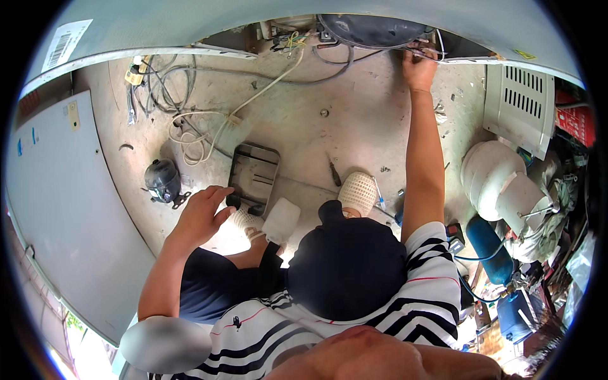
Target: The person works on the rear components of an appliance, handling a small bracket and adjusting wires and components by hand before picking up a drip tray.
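My right hand [419, 68] reaches into the compartment at the bottom of a large grey cabinet. Its fingers are bent among thin wires beside a dark, rounded compressor [373, 30]. Those fingertips are partly hidden, so what they pinch cannot be made out. A white wire [441, 45] loops just right of the hand. My left hand [201, 215] hangs empty, thumb and fingers apart, beside a black plastic tray [254, 171] on the floor. Left of the tray sits a loose black compressor [163, 180].
Cables [199, 130] and a yellow power strip [134, 75] lie at the far left. A screwdriver [334, 172] rests on the floor near my foot. A pale panel [69, 202] stands left. At right are a vented cover [518, 104], a white gas cylinder [491, 174] and a blue cylinder [491, 253].
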`<state>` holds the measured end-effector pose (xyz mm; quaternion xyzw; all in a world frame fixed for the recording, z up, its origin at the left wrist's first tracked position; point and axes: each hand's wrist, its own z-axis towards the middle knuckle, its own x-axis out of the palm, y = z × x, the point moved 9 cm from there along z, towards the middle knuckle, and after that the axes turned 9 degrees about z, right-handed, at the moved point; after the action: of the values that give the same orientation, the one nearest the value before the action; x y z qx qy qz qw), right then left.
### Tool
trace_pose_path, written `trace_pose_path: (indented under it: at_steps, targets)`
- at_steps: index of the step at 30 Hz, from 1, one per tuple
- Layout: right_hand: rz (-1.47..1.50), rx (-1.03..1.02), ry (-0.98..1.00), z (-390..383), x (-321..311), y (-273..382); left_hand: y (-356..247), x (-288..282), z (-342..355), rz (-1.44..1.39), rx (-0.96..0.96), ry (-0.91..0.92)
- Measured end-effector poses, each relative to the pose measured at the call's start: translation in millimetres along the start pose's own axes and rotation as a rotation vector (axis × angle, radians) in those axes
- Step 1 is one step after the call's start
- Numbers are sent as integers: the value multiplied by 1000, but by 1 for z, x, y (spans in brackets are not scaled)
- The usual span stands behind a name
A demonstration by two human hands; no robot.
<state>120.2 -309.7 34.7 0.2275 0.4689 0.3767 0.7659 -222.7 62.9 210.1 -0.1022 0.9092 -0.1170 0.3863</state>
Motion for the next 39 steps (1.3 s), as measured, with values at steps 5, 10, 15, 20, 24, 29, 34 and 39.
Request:
trace_pose_path:
  at_steps: [5,10,15,20,24,29,34,39]
  targets:
    - [242,205,-94,-3,-3,-5,3,8,-9,-27,-37,2]
    - [119,-63,14,6,0,-4,8,14,-15,-50,-73,16]
    - [78,-66,15,10,3,-5,9,17,-15,-38,-85,24]
    - [-63,-192,-55,2,5,7,1,19,-11,-71,-65,33]
    - [-24,-65,-119,-13,12,-14,-4,24,1,-136,11,94]
    - [340,245,-103,-18,26,-52,-20,30,37,22,143,152]
    - [-72,197,218,-40,-11,7,-38,33,71,138,298,106]
    - [95,395,653,-157,-27,82,-38,34,82,217,407,63]
